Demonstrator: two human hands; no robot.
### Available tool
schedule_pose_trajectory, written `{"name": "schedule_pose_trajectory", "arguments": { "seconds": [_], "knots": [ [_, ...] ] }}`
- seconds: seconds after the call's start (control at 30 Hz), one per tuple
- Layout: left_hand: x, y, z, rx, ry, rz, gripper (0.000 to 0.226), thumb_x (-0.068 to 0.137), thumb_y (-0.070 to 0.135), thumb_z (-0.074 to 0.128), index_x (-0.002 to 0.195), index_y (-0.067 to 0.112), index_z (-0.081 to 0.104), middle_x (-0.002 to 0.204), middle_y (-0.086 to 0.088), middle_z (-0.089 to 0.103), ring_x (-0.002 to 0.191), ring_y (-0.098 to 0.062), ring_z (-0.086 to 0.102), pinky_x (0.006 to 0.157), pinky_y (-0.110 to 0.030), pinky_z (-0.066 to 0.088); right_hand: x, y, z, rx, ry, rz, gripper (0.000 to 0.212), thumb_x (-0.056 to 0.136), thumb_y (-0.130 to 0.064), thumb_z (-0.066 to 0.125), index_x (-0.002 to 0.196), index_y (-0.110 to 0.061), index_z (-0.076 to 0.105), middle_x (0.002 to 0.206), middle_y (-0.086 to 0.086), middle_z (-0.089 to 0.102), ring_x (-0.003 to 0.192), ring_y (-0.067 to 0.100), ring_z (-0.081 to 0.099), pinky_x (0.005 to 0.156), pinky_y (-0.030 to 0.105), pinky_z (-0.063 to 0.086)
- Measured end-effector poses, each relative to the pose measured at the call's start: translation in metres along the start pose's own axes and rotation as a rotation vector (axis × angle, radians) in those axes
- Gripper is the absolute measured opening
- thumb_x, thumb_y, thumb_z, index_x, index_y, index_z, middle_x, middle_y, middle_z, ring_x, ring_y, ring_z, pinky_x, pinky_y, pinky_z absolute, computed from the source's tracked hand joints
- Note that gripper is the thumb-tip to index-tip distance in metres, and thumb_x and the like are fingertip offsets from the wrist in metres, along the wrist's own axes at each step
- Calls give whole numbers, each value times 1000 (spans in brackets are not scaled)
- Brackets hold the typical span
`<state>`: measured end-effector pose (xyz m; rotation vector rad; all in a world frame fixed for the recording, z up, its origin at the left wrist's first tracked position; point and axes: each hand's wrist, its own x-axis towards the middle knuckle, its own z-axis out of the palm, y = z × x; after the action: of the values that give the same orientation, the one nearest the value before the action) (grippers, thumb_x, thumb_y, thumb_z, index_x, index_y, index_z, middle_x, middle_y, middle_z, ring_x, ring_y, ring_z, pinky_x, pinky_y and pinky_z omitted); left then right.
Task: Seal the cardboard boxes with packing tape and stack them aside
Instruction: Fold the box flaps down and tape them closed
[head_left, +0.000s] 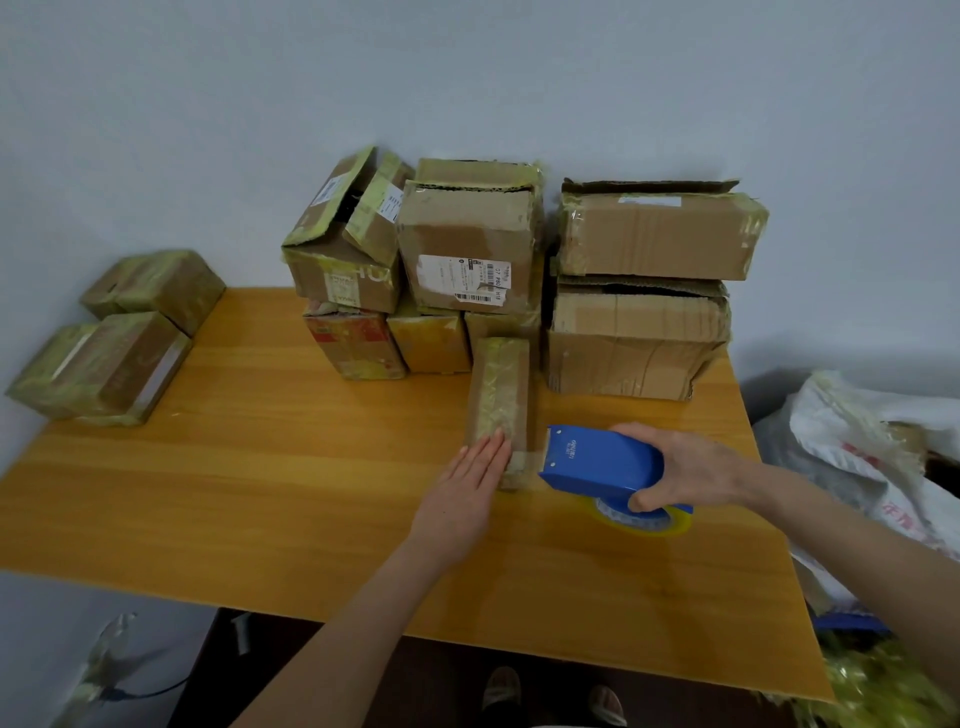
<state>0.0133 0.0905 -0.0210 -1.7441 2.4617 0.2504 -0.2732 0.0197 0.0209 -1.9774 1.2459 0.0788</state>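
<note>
So I had my left hand (470, 475) flat, fingers straight, on the near end of a narrow box (500, 402), and my right hand (685, 473) wrapped round the blue tape dispenser (597, 460), nose at that box's end on the bench (260, 493). Two taped boxes (104, 364) sat aside, far left. The back pile (467, 249) looked mostly unsealed, so early days, I reckon.

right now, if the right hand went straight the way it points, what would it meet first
Probably the near end of the narrow box: the right hand aims the tape dispenser leftward at it.
</note>
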Motion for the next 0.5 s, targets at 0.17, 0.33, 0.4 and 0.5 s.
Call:
{"name": "schedule_pose_trajectory", "arguments": {
  "seconds": [0.17, 0.33, 0.4, 0.5],
  "knots": [
    [1, 0, 5, -18, 39, 1, 88, 93, 10, 46, 142, 18, -27, 150, -1, -31, 144, -15, -21, 120, -32, -10, -2, 6, -5, -219, -27, 97, 66, 73, -45, 73, 124, -51, 31, 109, -12, 58, 95, 13, 57, 83, 35, 52],
    [3, -1, 7, -13, 30, 11, 93, 93, 15, 51, 145, 21, -26, 154, -2, -29, 144, -15, -21, 121, -34, -7, 19, -13, 18, -368, -27, 123, 69, 74, -52, 66, 135, -41, 35, 102, -11, 58, 90, 16, 52, 68, 31, 47],
    [3, 0, 7, -20, 32, 23, 92, 92, 14, 50, 146, 21, -24, 156, -3, -26, 145, -17, -20, 121, -34, -7, 28, -19, 21, -384, -43, 141, 69, 74, -53, 65, 135, -41, 35, 102, -10, 58, 90, 16, 51, 67, 30, 46],
    [4, -2, 8, -3, 20, 35, 92, 92, 13, 50, 146, 21, -23, 156, -3, -26, 145, -17, -20, 121, -34, -7, 39, -30, 15, -405, -83, 166, 71, 71, -52, 66, 135, -43, 35, 105, -6, 59, 94, 17, 51, 74, 33, 51]
  ]
}}
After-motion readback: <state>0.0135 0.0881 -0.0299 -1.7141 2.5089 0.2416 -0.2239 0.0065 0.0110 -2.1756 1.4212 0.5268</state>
